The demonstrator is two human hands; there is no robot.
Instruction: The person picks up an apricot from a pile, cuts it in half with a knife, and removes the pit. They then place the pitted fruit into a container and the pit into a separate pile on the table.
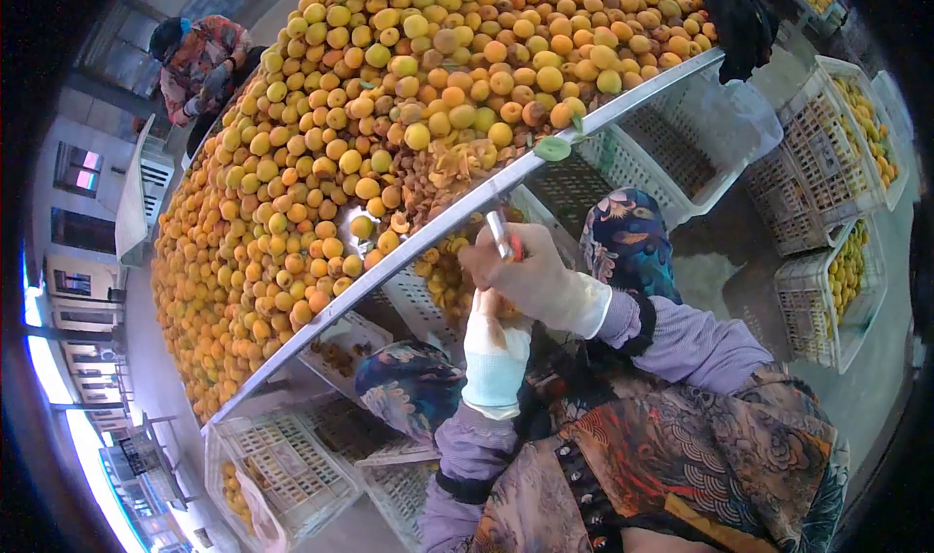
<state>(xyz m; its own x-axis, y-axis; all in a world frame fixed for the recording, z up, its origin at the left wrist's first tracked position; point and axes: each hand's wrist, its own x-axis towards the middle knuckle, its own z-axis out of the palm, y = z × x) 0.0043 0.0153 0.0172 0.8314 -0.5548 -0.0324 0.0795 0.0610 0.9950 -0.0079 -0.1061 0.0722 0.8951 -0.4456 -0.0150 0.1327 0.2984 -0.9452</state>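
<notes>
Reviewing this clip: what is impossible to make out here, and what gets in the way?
- Head view: what the left hand may hold; its fingertips are behind the right hand.
- Head view: the lower part of the metal tool, covered by the right hand.
- Head view: the far extent of the fruit pile, cut off by the top edge.
- Head view: what the co-worker handles, too small.

No legible txt, nos. or signs anywhere; edges blurry, so can't be sure.
</notes>
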